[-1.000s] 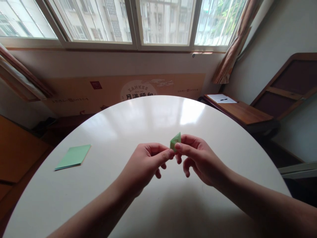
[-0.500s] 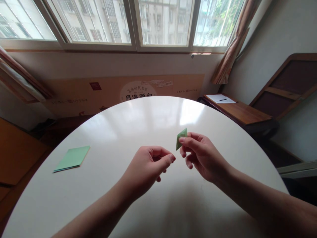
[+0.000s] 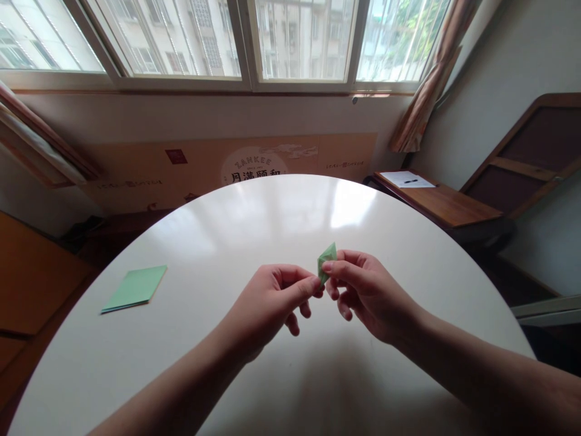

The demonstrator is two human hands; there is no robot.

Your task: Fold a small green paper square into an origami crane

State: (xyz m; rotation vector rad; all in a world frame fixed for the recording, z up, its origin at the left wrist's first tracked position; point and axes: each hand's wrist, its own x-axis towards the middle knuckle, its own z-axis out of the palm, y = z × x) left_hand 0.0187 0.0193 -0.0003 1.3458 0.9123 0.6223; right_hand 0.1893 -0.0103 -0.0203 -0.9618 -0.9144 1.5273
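A small piece of folded green paper (image 3: 326,261), pointed at top and bottom, is held up above the white table (image 3: 204,242). My right hand (image 3: 372,290) pinches it between thumb and forefinger from the right, the other fingers loosely curled. On the other side, the closed thumb and forefinger of my left hand (image 3: 281,297) meet its lower left tip. Part of the paper is hidden behind my fingertips. Flat on the table's left side lies a stack of square green paper (image 3: 135,289).
Beyond the table stands a wall with a printed panel (image 3: 200,163) below windows (image 3: 299,42). At the right is a small wooden desk (image 3: 458,200) bearing a white sheet (image 3: 399,178) and a pen (image 3: 411,181). An orange-brown cabinet (image 3: 36,278) is at the left.
The folded paper has come down and left in my right hand. My left fingers, apart from it before, now grip its lower tip.
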